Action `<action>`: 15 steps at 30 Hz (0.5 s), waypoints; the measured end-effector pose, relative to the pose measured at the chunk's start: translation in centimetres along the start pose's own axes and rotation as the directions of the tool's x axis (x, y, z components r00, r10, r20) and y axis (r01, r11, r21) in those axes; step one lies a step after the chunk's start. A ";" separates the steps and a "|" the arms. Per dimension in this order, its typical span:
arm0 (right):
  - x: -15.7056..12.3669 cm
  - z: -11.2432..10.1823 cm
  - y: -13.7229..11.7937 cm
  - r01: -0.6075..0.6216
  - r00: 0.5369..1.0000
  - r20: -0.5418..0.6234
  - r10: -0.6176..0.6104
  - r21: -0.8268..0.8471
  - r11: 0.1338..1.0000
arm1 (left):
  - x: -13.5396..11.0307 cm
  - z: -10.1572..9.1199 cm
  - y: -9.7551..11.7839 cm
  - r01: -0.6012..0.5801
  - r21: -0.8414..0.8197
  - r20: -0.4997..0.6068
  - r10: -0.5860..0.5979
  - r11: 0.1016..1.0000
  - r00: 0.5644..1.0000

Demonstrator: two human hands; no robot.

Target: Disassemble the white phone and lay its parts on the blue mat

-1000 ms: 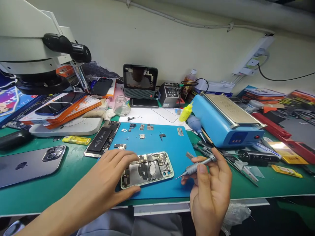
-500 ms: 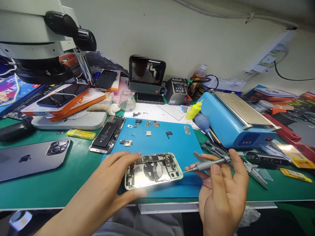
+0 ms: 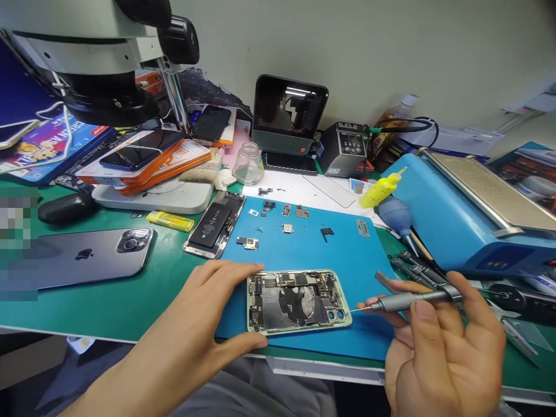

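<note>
An opened phone housing (image 3: 297,301) with bare boards and a round coil lies on a blue work mat (image 3: 304,249). My left hand (image 3: 212,315) clasps its left end, fingers along the top edge and thumb along the bottom edge. My right hand (image 3: 438,347) pinches a slim grey screwdriver (image 3: 412,300), whose thin tip points left at the housing's right end, just short of it. Small loose parts (image 3: 282,217) lie on the mat's far part.
A microscope (image 3: 99,52) hangs at the top left over stacked orange boxes (image 3: 147,162). A battery assembly (image 3: 215,225), a yellow lighter (image 3: 170,220) and a grey phone (image 3: 87,258) lie left. A blue heating machine (image 3: 469,220), more screwdrivers (image 3: 417,269), a yellow bottle (image 3: 382,190) and a small screen (image 3: 289,113) stand behind.
The view has swung left and down, so everything sits further right. The screwdriver tip has come level and closer to the housing's right end. My left hand keeps its hold.
</note>
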State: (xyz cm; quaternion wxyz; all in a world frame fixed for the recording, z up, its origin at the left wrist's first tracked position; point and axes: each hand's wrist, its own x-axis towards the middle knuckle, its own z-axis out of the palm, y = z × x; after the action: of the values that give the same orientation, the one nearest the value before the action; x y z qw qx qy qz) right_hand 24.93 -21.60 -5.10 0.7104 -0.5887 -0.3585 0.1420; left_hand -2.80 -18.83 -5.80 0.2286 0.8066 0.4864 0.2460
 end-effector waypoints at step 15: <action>-3.1 8.1 -2.3 0.415 0.812 0.471 -0.344 -0.053 0.908 | 0.9 0.6 0.1 -0.020 -0.034 -0.101 0.016 0.999 0.995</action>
State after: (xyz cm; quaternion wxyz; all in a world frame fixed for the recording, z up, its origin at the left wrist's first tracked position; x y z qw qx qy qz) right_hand 16.79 -18.20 -3.56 0.5741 -0.5084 -0.6337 0.1019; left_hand -1.98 -18.15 -6.00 0.2156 0.7933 0.4857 0.2970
